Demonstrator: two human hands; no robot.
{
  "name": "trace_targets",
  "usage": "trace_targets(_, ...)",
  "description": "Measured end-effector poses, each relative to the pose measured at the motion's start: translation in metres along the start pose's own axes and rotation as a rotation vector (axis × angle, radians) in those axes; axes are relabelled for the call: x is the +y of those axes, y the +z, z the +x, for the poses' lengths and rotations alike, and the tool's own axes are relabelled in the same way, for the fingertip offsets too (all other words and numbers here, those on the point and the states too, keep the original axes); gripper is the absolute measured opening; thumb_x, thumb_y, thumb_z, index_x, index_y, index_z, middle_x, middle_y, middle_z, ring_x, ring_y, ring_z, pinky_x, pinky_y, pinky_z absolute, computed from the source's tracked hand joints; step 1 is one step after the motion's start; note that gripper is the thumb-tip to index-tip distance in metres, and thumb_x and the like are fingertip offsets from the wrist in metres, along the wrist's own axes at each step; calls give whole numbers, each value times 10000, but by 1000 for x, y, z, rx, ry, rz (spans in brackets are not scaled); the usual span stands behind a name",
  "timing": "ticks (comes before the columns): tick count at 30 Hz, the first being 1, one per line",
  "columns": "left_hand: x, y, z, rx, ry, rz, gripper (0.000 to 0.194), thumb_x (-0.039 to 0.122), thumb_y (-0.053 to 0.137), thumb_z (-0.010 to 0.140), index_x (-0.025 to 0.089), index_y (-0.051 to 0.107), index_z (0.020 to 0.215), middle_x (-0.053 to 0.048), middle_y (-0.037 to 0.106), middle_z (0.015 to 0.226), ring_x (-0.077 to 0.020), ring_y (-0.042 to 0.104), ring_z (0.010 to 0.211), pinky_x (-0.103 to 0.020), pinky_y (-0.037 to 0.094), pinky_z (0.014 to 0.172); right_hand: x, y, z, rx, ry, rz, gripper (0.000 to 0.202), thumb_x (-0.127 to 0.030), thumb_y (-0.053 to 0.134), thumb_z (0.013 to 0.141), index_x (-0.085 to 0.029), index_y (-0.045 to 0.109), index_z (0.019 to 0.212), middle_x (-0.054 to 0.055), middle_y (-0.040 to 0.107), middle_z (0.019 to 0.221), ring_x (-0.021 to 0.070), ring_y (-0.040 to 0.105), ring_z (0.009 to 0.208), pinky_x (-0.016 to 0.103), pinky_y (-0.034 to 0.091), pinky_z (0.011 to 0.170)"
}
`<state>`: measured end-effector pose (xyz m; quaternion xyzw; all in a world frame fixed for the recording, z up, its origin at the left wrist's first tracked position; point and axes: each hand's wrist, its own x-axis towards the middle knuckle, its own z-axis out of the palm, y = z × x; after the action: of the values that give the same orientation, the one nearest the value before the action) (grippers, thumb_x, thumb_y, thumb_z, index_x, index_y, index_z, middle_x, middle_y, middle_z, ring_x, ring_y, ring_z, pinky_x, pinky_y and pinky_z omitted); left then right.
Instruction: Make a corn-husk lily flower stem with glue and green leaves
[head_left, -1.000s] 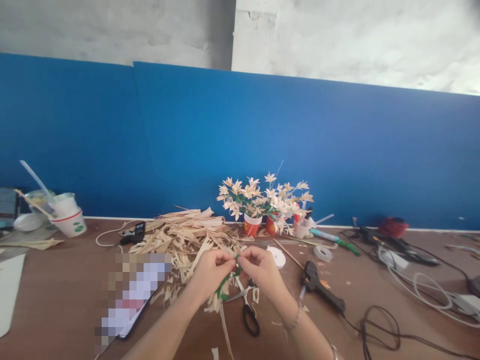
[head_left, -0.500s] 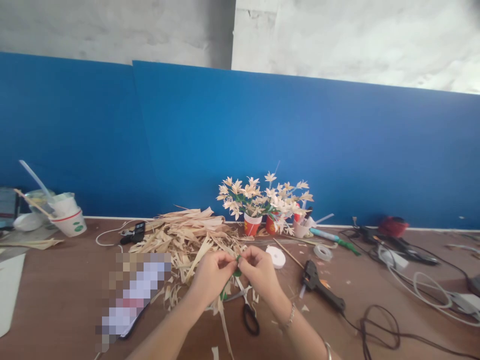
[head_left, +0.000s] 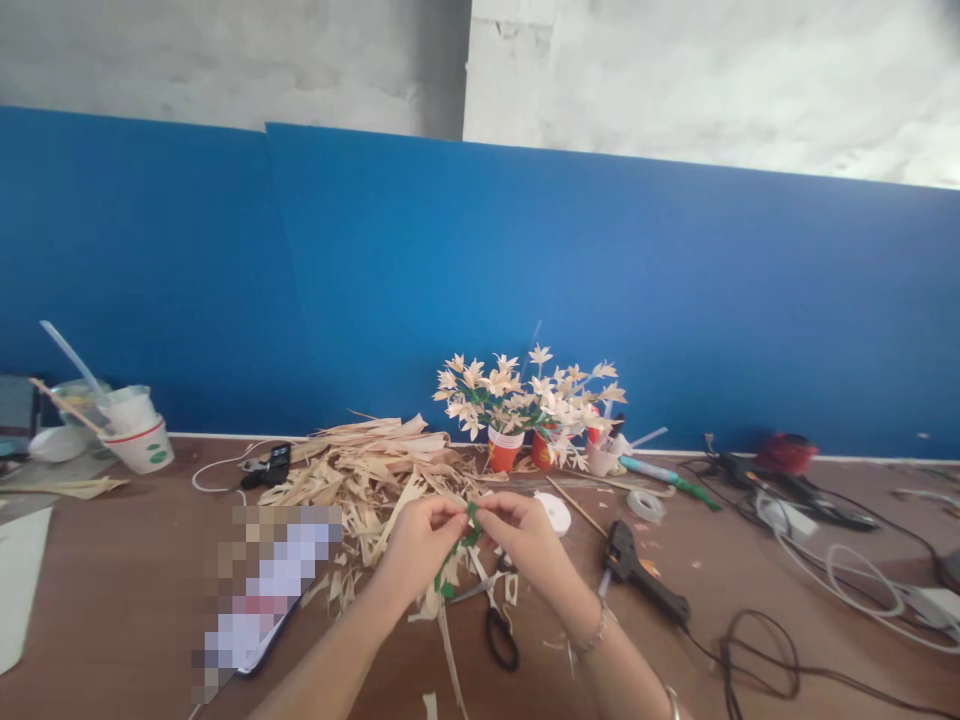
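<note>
Between my two hands is a narrow strip of green tape (head_left: 472, 522), its lower part trailing down beneath my left fingers. My left hand (head_left: 424, 545) pinches it from the left with thumb and forefinger. From the other side my right hand (head_left: 523, 535) pinches it too, fingertips almost touching the left ones. A pair of scissors (head_left: 501, 638) with black handles lies just below the hands, its blades partly open. Behind them spreads a heap of dried pale husk strips (head_left: 375, 455). A white tape roll (head_left: 553, 513) sits beside my right hand.
Pale husk flowers (head_left: 506, 385) stand in a red paper cup (head_left: 504, 452) by the blue partition (head_left: 525, 260). A black glue gun (head_left: 643, 575) with its cord lies right. A blurred-out phone-like object (head_left: 274, 590) lies left, a white cup (head_left: 141, 445) farther back. Cables clutter the far right.
The green strip shows more between my fingertips, which have moved slightly apart. My right forearm has shifted a little to the right and down.
</note>
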<state>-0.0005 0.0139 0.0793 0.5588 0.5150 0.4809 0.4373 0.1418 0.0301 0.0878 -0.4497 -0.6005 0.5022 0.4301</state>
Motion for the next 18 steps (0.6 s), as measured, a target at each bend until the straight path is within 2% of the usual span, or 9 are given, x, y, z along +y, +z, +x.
trace_targets(2,-1,1,0,-4,-10,-20,147,236,557,688,140,667,710,-34,687,663,-178,626,641,-261,466,600,1,-2,0,5,-29,-40,203,-317,609,685,-152,683,777,19,661,661,137,585,542,227,456,484)
trace_targets(4,-3,2,0,-15,-18,-21,149,232,553,689,140,660,736,-34,688,668,-176,628,645,-255,460,589,2,-3,0,16,-125,-121,170,-271,590,699,-163,693,781,27,664,707,149,596,614,241,470,546)
trace_targets(8,-7,1,0,-38,-38,3,172,227,545,691,133,635,803,-17,669,620,-140,579,538,-222,391,506,4,-7,-1,28,-291,-297,195,-168,560,697,-188,705,826,33,656,764,154,583,695,255,462,638)
trace_targets(11,-9,1,0,-57,-66,-4,147,244,546,695,143,604,785,2,644,589,-100,490,444,-202,324,453,5,-8,-1,21,-245,-344,264,-161,540,711,-180,672,939,33,657,777,148,568,656,250,451,607)
trace_targets(14,-7,1,0,-95,-100,-48,164,308,539,719,155,572,769,19,612,569,-70,387,390,-193,263,412,4,-8,-1,11,-209,-377,276,-185,538,726,-171,645,980,14,635,708,137,540,596,233,424,557)
trace_targets(18,-1,-2,1,-70,-84,-53,171,318,558,708,150,588,709,35,557,555,-78,399,439,-197,282,442,0,-14,-1,-49,-195,-434,221,-225,539,742,-174,661,919,-5,603,629,126,504,557,215,379,524)
